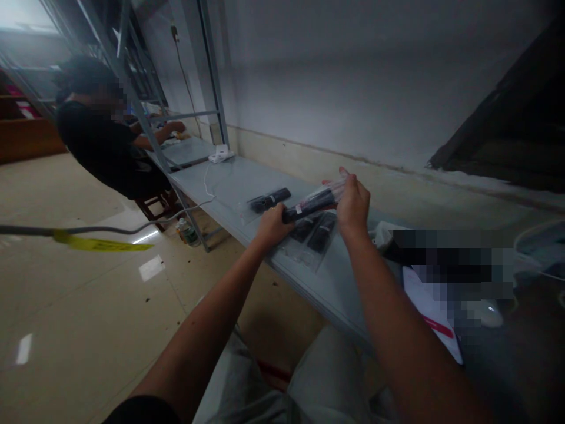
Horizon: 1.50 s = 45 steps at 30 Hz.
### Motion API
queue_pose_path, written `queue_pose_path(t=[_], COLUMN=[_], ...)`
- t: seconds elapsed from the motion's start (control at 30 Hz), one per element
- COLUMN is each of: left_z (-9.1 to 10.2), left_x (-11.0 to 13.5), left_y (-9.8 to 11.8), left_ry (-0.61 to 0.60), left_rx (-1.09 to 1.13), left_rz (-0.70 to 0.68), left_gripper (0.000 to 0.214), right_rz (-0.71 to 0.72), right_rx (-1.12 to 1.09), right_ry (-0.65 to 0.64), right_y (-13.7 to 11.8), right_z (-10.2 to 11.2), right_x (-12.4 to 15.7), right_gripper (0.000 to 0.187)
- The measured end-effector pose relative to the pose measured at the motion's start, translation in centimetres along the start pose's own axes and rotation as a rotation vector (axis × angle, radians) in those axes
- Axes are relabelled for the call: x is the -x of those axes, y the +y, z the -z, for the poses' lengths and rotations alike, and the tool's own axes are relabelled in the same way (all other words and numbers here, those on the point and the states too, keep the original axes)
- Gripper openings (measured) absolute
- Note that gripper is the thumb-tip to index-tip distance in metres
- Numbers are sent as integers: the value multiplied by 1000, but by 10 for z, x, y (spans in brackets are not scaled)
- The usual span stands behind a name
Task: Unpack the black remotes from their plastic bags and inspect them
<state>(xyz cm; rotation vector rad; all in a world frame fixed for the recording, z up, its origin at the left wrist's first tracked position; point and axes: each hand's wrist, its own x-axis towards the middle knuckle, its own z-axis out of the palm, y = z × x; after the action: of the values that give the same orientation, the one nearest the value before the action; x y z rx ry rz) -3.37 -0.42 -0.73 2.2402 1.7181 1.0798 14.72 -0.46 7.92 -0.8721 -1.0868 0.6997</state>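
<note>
Black and slim, the stick-shaped device in a clear plastic bag (311, 203) is staying near the centre of the frame, just above the long grey table (229, 182). Its long axis is running from lower left to upper right, almost level, and the loose clear end is pointing to the upper right. The left hand (271, 227) is pinching the lower left end. The right hand (353, 206) is grasping the upper right end. Similar bagged black devices (320, 232) are lying on the table directly below. Another person (97, 129) is sitting at the upper left.
</note>
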Motion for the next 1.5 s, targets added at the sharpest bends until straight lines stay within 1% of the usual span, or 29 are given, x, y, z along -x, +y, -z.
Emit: queue_pose_path(t=[0.2,0.37,0.53,0.73,0.83,0.9,0.97,1.0,1.1,1.2,1.27,1.37,1.43,1.5], left_z=[4,2,4,4,2,2,2,2,2,2,2,2,2,3], left_x=[0,-1,0,0,0,-1,-1,0,0,2,3,5,5,5], left_y=[2,-1,1,-3,-6,-7,-6,-6,-4,-2,-2,-4,-5,-6], left_ry=[-10,-8,-21,2,43,69,76,77,67,56,69,148,210,236], left_rx=[122,217,250,274,294,287,256,238,202,170,146,148,175,204], left_rz=[77,67,32,32,53,78,93,97,100,98,120,185,222,249], left_gripper=[30,33,36,28,25,24,24,24,23,21,20,19,20,21], right_rz=[42,73,60,45,15,-26,-90,-131,-251,-338,-330,-276,-260,-263], right_rx=[-70,-99,-108,-98,-108,-116,-147,-166,-187,-263,-298,-303,-311,-340], right_ry=[39,59,19,-64,-63,-82,-113,-101,5,93,126,149,155,162], right_y=[-11,-12,-17,-29,-29,-23,-12,-5,16,31,34,30,25,22], right_z=[1,3,-3,-11,-15,-18,-20,-21,-23,-20,-16,-7,-3,1], right_x=[-23,-33,-33,-44,-38,-25,-8,0,17,16,10,-2,-7,-10], right_gripper=[60,61,60,57,49,43,41,40,34,28,29,34,33,29])
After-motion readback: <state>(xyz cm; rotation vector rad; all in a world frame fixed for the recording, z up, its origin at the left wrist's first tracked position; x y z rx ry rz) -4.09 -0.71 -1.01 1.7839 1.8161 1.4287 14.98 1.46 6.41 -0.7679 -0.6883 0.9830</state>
